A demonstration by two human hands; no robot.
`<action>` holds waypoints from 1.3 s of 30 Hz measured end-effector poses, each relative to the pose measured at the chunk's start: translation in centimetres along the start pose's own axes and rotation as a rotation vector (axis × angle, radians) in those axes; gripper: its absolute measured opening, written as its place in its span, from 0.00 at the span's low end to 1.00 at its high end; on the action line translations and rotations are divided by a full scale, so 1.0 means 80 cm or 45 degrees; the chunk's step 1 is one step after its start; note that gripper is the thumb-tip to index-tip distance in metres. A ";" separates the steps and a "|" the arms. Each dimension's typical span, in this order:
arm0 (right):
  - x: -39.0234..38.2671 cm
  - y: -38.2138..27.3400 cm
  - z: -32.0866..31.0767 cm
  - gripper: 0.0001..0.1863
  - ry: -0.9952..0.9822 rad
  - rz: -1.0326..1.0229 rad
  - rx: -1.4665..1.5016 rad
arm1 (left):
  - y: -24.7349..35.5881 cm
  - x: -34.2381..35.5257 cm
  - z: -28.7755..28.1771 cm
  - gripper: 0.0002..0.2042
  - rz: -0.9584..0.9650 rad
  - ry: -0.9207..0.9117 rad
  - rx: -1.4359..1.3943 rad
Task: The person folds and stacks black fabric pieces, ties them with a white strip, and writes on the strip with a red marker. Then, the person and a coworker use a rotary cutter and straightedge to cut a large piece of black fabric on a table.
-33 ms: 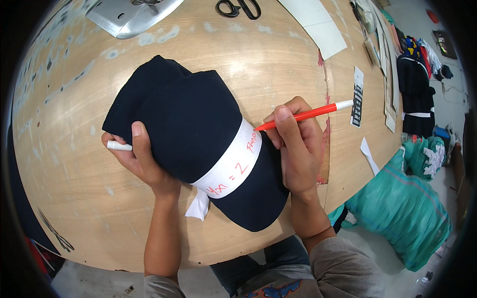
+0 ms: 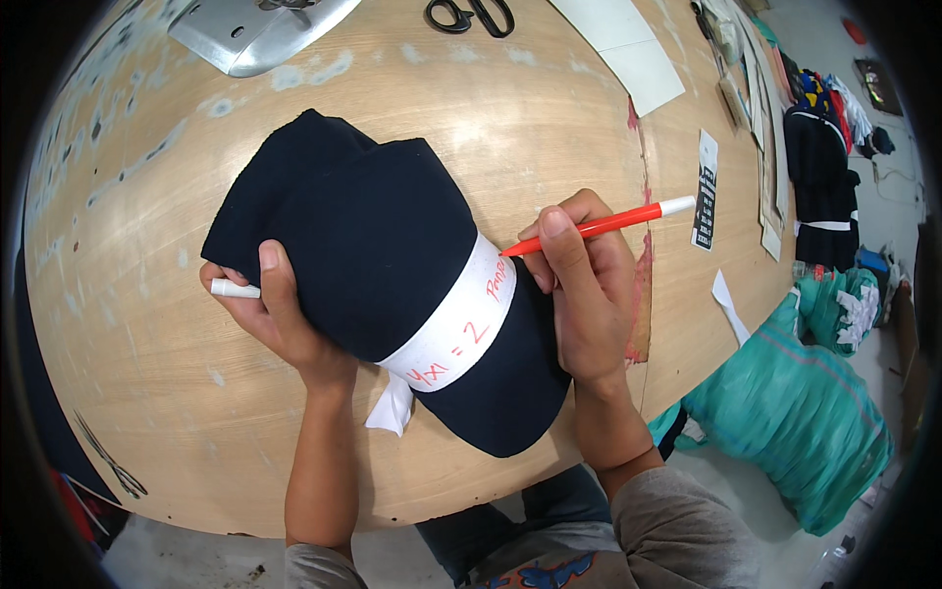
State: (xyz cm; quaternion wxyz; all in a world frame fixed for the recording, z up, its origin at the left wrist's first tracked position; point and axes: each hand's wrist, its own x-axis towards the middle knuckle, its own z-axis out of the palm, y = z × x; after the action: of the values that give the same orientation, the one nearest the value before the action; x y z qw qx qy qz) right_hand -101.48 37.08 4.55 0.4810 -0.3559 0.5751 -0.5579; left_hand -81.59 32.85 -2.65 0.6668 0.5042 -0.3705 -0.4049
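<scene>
The white band (image 2: 453, 339) wraps a folded dark cloth bundle (image 2: 353, 216) lying mid-bench, red writing across it. At its upper end is the tip of a red pen (image 2: 628, 218), gripped by the right hand (image 2: 594, 304). The left hand (image 2: 289, 319) pinches the bundle's left edge, thumb on top, a white pen cap (image 2: 235, 289) tucked among its fingers. The soft cloth could give under the pen and skew strokes; a dragging right hand might smear wet ink, and a loosened left grip could drop the cap. The bundle's lower end lies near the front edge of the bench (image 2: 177, 393). Bare surface lies left and above, towards black-handled scissors (image 2: 502, 33); rightward, a printed label (image 2: 705, 206) lies apart.
</scene>
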 end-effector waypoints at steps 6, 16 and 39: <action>0.004 0.001 -0.002 0.13 -0.011 0.017 -0.066 | 0.011 0.004 0.010 0.12 -0.005 -0.006 0.059; 0.008 0.002 -0.010 0.14 0.027 -0.007 0.266 | 0.034 -0.001 0.031 0.11 -0.011 -0.016 -0.101; -0.230 -0.243 -0.017 0.17 -0.496 -0.221 0.464 | 0.369 -0.190 0.047 0.37 0.251 -0.585 0.537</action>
State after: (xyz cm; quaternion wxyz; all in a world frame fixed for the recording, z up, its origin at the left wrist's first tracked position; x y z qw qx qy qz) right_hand -100.05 52.49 26.40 0.5890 -0.4120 0.3291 -0.6123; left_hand -86.14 50.20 25.60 0.4824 0.4884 -0.6340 -0.3560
